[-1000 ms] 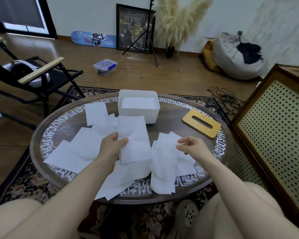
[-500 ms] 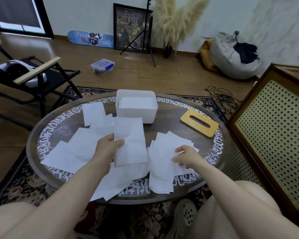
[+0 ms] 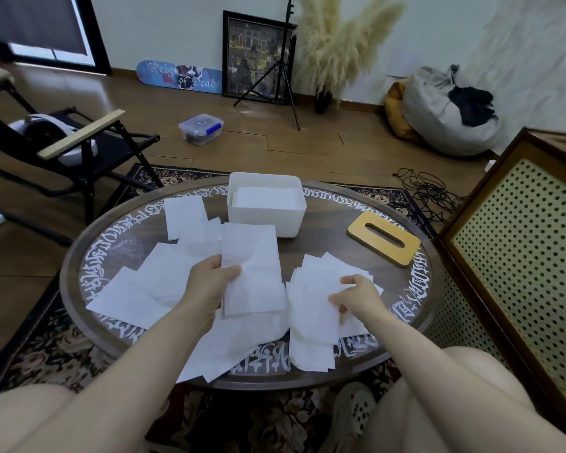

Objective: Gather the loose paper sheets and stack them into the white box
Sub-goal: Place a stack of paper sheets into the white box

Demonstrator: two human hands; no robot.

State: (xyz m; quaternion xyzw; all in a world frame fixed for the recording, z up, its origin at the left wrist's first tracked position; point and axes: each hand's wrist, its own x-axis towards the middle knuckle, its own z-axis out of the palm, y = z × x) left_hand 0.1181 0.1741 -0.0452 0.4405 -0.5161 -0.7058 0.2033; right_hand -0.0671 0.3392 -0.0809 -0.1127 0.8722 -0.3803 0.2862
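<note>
Meanwhile, Paper Sheets Cover a Round Table

Nearest the camera, the left hand (image 3: 209,289) grips a gathered sheaf of sheets (image 3: 252,273) by its left edge. At 3 o'clock of it, the right hand (image 3: 356,295) pinches the top of a loose pile (image 3: 311,308). More sheets (image 3: 151,282) lie at 9 o'clock. Farther off, at 12 o'clock, the white box (image 3: 265,220) stands on the table (image 3: 324,243), sheets already inside.

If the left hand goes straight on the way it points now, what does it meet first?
Probably the white box: the left hand, gripping a paper sheet, points up-table toward it. Depth is unclear.
</note>
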